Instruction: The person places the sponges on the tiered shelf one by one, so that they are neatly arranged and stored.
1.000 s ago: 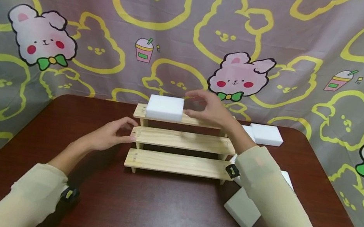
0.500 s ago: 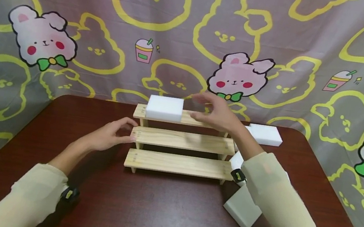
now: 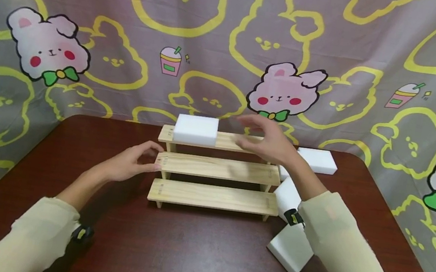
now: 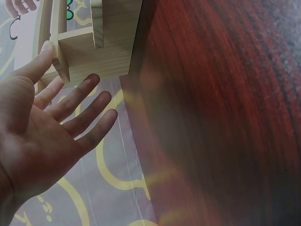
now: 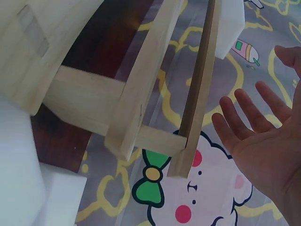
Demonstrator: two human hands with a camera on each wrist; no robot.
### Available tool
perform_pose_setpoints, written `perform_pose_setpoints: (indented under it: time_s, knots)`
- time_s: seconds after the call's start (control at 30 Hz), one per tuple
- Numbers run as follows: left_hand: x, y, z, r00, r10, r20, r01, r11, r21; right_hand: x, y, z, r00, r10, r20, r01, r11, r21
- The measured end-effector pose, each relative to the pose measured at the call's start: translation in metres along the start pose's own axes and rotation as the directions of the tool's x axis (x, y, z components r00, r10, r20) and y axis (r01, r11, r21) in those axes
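A three-tier wooden display stand [image 3: 213, 197] rests on the table, its tiers rising towards the back. My left hand [image 3: 129, 162] is at the left end of the middle tier. In the left wrist view its thumb and index finger pinch the plank's end, while the other fingers [image 4: 96, 115] stretch out past it. On the left part of the top tier lies a white foam block [image 3: 196, 129]. My right hand [image 3: 270, 141] hovers over that tier's right part, holding nothing. Its fingers [image 5: 247, 113] are spread and apart from the block in the right wrist view.
Several more white blocks lie to the right of the stand: one at the back [image 3: 317, 161], one beside the lower tiers [image 3: 286, 196] and a greyish-looking block [image 3: 291, 249] nearer the front. The dark red table [image 3: 183, 253] meets a patterned curtain [image 3: 230, 53] behind.
My right hand has drawn away to the right from the white foam block, which stays on the top tier. The left hand has kept its place at the stand.
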State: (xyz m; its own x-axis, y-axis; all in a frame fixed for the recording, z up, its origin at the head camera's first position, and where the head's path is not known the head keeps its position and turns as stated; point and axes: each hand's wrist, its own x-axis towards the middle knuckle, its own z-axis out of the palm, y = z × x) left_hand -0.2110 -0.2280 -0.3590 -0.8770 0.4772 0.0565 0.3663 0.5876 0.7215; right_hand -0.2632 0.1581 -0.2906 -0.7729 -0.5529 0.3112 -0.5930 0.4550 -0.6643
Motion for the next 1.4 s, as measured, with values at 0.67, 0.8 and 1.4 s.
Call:
perform_pose_setpoints:
  time_s: [0.67, 0.8, 1.4]
  knots:
    - [-0.002, 0.002, 0.000, 1.000, 0.009, 0.005, -0.009, 1.000, -0.003, -0.034, 0.009, -0.027, 0.997, 0.055, -0.057, -0.059, 0.997, -0.059]
    - [-0.002, 0.002, 0.000, 1.000, 0.003, 0.005, -0.003, 1.000, -0.008, -0.044, 0.014, -0.033, 0.994, 0.078, -0.082, -0.082, 0.995, -0.054]
    - [-0.001, 0.001, 0.001, 1.000, -0.003, 0.006, 0.003, 1.000, -0.021, -0.085, 0.039, -0.052, 0.980, 0.167, -0.111, -0.184, 0.969, -0.163]
